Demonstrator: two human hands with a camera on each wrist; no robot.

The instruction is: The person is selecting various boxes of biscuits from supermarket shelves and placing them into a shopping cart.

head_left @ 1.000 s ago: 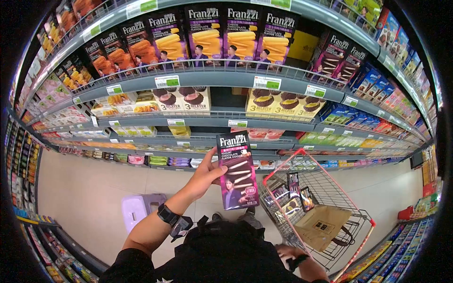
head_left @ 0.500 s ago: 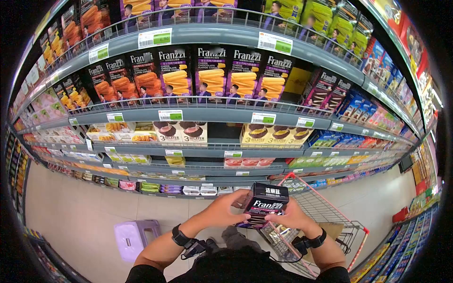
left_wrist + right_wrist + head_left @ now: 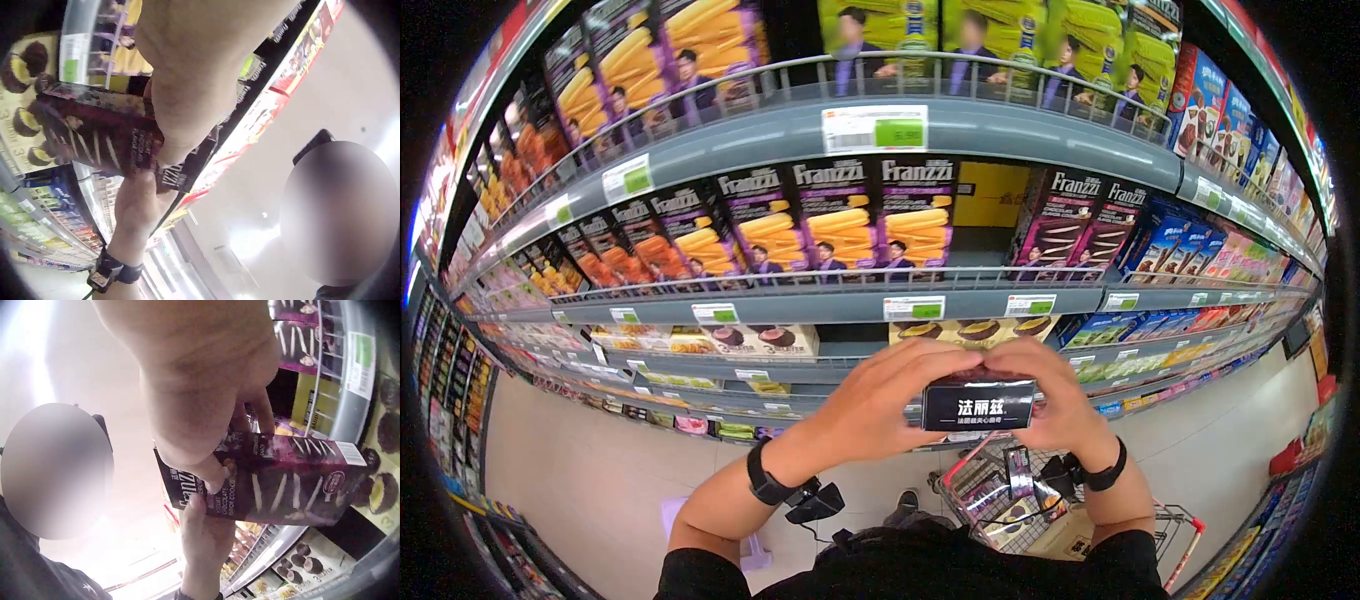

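Observation:
A dark purple Franzzi cookie box (image 3: 980, 402) is held level in front of the shelves, its black end with white lettering facing me. My left hand (image 3: 890, 400) grips its left side and my right hand (image 3: 1055, 395) grips its right side, fingers curled over the top. The left wrist view shows the box (image 3: 100, 140) with pale stick biscuits printed on it, under the palm. From the right wrist, the box (image 3: 281, 487) lies lengthwise with the thumb pressed on its near end. More Franzzi boxes (image 3: 840, 215) line the shelf behind.
Grey shelves (image 3: 820, 135) of boxed snacks with green price tags fill the view ahead. A wire shopping cart with a red frame (image 3: 1020, 500) stands at lower right with packets inside. The pale tiled aisle floor (image 3: 580, 450) spreads to the left.
The box went from upright in my left hand alone to both hands, then rose and turned end-on toward me. My view tilted up toward higher shelves.

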